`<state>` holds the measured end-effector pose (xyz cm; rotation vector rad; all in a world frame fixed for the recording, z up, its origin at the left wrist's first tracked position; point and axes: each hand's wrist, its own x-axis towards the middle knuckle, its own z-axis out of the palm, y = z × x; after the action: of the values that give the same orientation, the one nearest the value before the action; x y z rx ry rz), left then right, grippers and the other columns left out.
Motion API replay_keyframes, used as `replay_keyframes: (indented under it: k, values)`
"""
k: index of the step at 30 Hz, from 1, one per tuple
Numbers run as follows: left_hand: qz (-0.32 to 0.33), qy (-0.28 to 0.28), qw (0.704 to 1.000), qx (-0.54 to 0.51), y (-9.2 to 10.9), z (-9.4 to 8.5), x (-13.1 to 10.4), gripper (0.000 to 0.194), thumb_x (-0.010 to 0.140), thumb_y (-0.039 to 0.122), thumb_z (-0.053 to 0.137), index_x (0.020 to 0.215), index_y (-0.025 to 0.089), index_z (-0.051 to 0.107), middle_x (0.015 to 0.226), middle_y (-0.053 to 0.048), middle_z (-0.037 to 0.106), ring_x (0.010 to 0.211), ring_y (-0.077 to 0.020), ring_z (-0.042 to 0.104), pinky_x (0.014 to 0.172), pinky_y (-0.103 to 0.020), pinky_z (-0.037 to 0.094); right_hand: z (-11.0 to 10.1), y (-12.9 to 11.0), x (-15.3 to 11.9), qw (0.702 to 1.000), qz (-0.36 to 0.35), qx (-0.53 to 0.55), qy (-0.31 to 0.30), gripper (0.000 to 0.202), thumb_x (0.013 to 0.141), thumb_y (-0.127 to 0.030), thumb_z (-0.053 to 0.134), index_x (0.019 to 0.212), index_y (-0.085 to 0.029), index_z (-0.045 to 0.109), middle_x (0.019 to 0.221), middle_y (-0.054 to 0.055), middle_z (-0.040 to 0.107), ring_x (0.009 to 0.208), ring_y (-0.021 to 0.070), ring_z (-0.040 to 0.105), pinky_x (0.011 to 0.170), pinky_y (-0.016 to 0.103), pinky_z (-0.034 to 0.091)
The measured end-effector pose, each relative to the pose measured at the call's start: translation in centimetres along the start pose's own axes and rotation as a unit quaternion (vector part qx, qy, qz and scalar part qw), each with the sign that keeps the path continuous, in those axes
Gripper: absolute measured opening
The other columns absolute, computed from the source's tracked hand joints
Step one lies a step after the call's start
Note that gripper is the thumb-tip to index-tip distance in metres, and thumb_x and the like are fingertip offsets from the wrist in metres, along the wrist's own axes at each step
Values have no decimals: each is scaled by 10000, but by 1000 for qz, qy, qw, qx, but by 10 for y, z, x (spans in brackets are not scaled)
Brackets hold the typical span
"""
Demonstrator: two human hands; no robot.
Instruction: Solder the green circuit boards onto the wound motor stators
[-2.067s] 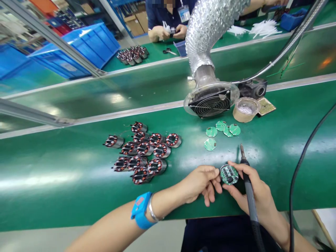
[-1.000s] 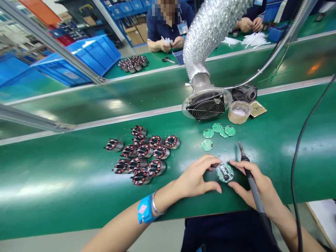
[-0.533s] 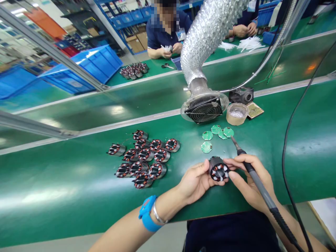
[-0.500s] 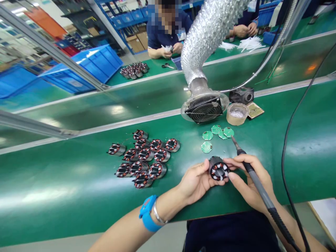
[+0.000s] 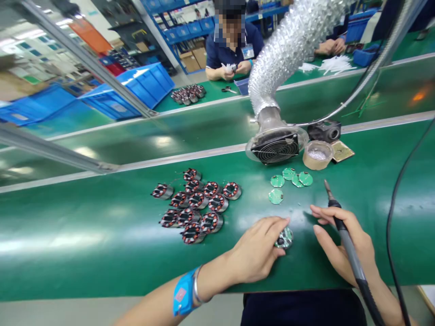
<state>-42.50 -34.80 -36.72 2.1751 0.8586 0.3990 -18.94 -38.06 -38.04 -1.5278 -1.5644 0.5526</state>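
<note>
My left hand (image 5: 260,246) is wrapped round a motor part (image 5: 284,238) near the table's front edge, its green circuit-board face showing. To its right, my right hand (image 5: 350,240) holds a soldering iron (image 5: 347,242) between thumb and fingers, tip pointing up and away, apart from the motor part. Several round green circuit boards (image 5: 276,196) lie beyond my left hand. A group of motor stators (image 5: 198,200) with copper and white windings stands to the left on the green table.
A fume extractor (image 5: 277,147) on a silver duct hangs over the table's back. Beside it are a round tub (image 5: 317,155), a small square tray (image 5: 342,151) and a dark holder (image 5: 324,131). A black cable (image 5: 390,226) runs down the right. Another person works opposite.
The motor part has been turned from its winding side to its board side and lowered, with my left hand now over it. My right hand has moved away from it, still holding the iron.
</note>
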Motion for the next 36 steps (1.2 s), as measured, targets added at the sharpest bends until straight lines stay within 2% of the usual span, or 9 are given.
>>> replay_keyframes:
  k: [4,7,9,12,19,24,29,32,36]
  values:
    - [26,35,993,106,-6,-27,-2,698,819,351,595,1435,162,329,1382,-169,479,1261,-300,461,1066,-459,403,4,5,2,1000,-8,-24,15,295,867,-305,628,1145,-252,547,1117,55,708,854,177,704,829,321,561]
    - [-79,148,945,281,-26,-61,2,614,780,289,593,1353,137,430,1335,-185,518,1285,-362,423,1086,-563,308,8,8,2,999,-32,-26,7,293,869,-313,626,1145,-246,552,1103,60,713,838,184,708,788,319,571]
    - [-156,142,908,362,-40,-80,5,582,750,250,617,1299,108,482,1265,-203,565,1239,-389,459,1062,-593,293,10,10,2,999,-46,-25,-7,294,874,-306,620,1152,-244,547,1108,66,711,846,189,707,789,329,573]
    - [-162,102,896,401,-47,-91,9,430,749,211,630,1165,124,564,1100,-162,643,1091,-342,560,1035,-558,309,11,12,0,998,-58,-22,-25,291,882,-288,611,1161,-246,539,1117,69,708,877,196,704,811,342,577]
    - [-135,125,943,278,-3,-52,46,461,764,582,611,912,147,581,884,-117,646,867,-294,596,785,-409,460,7,12,8,993,-87,-53,-60,296,882,-246,596,1168,-271,524,1067,37,715,869,183,715,778,300,588]
    - [-155,24,970,187,12,-23,84,600,765,722,545,902,139,581,804,-132,658,756,-306,628,666,-370,456,-2,16,22,985,-101,-94,-98,391,840,-284,640,1195,-252,481,1052,39,704,863,193,718,736,291,586]
    - [-92,-39,994,53,9,-31,92,278,948,356,425,1034,172,616,831,-62,682,791,-232,640,767,-357,476,-1,14,28,980,-105,-81,-148,460,793,-299,687,1179,-244,442,970,42,699,798,204,712,662,298,576]
    - [-3,-80,996,38,-3,-35,94,405,871,96,417,1224,198,587,1022,-68,650,972,-215,606,882,-347,467,2,12,29,981,-113,-72,-141,435,805,-268,657,1176,-243,430,932,33,707,718,189,710,633,290,576]
    - [1,-110,991,69,-16,-31,90,409,864,124,493,1252,204,594,974,-64,595,946,-210,583,832,-316,475,1,15,23,980,-126,-53,-147,452,832,-224,615,1228,-254,401,1043,50,718,816,193,734,679,281,599]
